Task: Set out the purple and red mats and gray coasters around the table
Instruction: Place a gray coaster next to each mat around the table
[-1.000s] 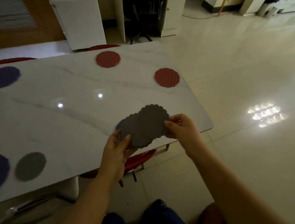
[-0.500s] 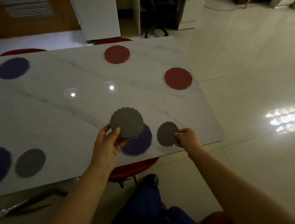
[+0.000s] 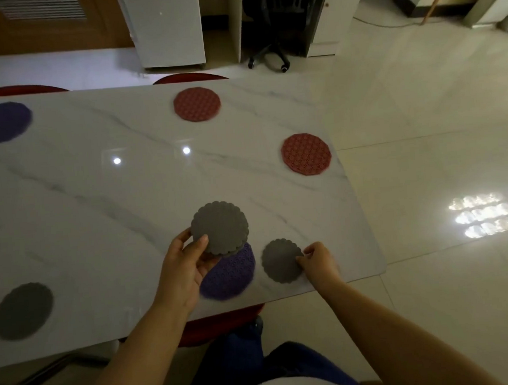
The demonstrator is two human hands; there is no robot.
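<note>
My left hand (image 3: 185,267) holds a small stack of gray scalloped coasters (image 3: 219,227) above the white marble table (image 3: 101,204). Under that stack lies a purple mat (image 3: 232,274) near the front edge. My right hand (image 3: 317,261) pinches the right rim of a single gray coaster (image 3: 281,260), which lies flat on the table just right of the purple mat. Two red mats (image 3: 197,104) (image 3: 306,154) lie at the far side and the right end. Another purple mat (image 3: 0,122) sits at the far left. One more gray coaster (image 3: 23,310) lies at the front left.
Red chair seats show past the far edge (image 3: 190,77) and under the near edge (image 3: 223,319). A white cabinet (image 3: 166,26) and a black office chair (image 3: 268,48) stand beyond the table. Shiny tiled floor (image 3: 440,147) lies to the right. My legs are below.
A second ago both hands held the gray coasters together. My right hand drew one off and laid it on the table right of the purple mat; my left keeps the others.
</note>
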